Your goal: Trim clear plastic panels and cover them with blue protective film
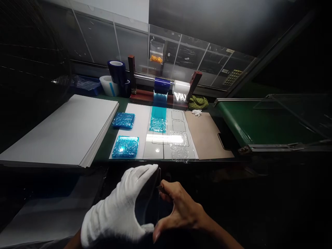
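Note:
A thin dark glassy panel (147,199) is held up on edge close to me, below the front of the bench. My left hand (119,204), in a white glove, is closed around it, fingertips at the top edge and thumb at the bottom. My right hand (181,205), bare, is at the panel's right edge with curled fingers near the upper part and thumb at the lower corner. A small dark thing (160,188) shows at the right fingertips; I cannot make out its kind. In front lie two stacks of blue film-covered pieces, one nearer (126,146), one farther (123,120).
A wooden stand (155,98) carries a blue film roll (162,85) and a clear film roll (182,86), their strips hanging over a marked sheet (153,152). White sheets (59,128) are stacked left. Right are brown board (207,135), a phone-like dark object (225,141) and a green conveyor belt (275,121).

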{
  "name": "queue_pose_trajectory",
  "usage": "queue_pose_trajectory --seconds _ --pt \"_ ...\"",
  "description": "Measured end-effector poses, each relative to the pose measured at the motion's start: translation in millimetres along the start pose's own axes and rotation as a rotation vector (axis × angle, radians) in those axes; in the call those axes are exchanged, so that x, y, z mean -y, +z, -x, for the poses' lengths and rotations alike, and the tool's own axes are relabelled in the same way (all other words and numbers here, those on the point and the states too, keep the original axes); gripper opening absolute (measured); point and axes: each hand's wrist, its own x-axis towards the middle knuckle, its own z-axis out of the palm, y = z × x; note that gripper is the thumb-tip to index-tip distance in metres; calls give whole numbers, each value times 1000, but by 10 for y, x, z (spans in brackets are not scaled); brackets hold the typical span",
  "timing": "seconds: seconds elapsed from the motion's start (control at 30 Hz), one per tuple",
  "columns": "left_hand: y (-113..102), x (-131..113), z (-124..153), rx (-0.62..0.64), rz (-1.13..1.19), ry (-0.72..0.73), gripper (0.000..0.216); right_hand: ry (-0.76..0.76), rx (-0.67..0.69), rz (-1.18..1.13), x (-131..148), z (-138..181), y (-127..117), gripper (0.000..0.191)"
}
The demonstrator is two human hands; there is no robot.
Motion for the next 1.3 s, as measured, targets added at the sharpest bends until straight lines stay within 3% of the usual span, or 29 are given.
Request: queue_pose_trajectory --seconds 0.2,0.57,0.63,0.77,0.8,0.93,1.0,1.1,1.13,1.23,1.3 --pt "-31 50 -62 -21 -31 42 111 -1 22 -72 36 -55 -13 68" --pt "-35 160 -194 12 -59 30 107 -7 -96 -127 -71 -113 56 57" --pt "-28 170 -208 -13 -79 25 107 -42 -177 -148 -120 -109 90 60" --pt "-43 187 -218 -108 -176 -53 109 -86 -582 -244 -161 -3 85 57" --pt "-49 183 -223 -122 -196 -69 110 -71 -631 -285 -158 25 61 54" --pt "-32 145 -282 -131 -211 -77 111 60 -471 -296 -234 10 -109 34" --pt "19 158 -328 -152 -204 -128 112 128 -407 -180 -433 -74 -231 23" --pt "134 276 -386 -135 -51 -274 113 334 -366 214 -985 -213 -495 21" --pt "176 334 -401 -95 65 -320 111 453 -311 404 -1204 -243 -612 24" --pt "299 493 -443 90 538 -403 100 635 -310 568 -1790 -263 -1040 29" --pt "370 534 -478 153 764 -391 79 715 -343 635 -2038 -258 -1353 32"
